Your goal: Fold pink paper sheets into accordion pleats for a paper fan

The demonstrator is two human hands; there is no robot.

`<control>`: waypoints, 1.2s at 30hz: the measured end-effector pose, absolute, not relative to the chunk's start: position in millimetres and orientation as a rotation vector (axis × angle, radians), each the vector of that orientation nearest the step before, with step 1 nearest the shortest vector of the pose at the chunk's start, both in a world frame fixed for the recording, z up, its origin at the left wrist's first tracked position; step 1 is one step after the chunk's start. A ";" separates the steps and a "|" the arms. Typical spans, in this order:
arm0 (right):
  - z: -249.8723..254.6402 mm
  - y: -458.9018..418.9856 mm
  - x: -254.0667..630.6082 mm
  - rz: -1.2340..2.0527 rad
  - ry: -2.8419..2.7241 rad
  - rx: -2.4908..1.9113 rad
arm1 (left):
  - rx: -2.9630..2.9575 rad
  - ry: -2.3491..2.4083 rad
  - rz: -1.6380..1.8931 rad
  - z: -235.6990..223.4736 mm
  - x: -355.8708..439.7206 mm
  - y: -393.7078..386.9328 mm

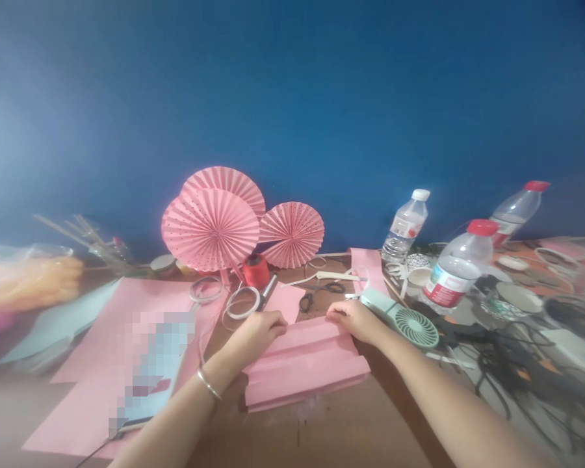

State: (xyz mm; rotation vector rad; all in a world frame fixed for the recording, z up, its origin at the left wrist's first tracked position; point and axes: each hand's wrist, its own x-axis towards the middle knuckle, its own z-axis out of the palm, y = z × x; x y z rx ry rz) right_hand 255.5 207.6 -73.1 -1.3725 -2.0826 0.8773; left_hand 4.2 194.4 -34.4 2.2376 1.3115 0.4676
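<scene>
Pleated pink paper (305, 364) is lying on the counter (331, 429), long axis running left-right; I'm pinching its far edge with my left hand (258, 329) and right hand (353, 318), one at each end.

1. A brown table (322, 435) carries everything, standing against a blue wall.
2. A pleated pink paper (305, 364) lies at the middle.
3. Flat pink sheets (107, 338) cover the left part.
4. Three pink fans (214, 227) stand at the back.
5. A red spool (256, 270), tape rings (242, 302) and scissors (316, 292) lie behind the pleated paper.
6. A small green fan (409, 323) lies just right of it.
7. Three bottles (455, 270) stand on the right, beside a tangle of black cables (507, 364).
</scene>
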 end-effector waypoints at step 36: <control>-81.1 212.4 259.2 0.888 -2.012 -1.287 | 2.031 1.273 0.279 -16.1 -59.9 223.9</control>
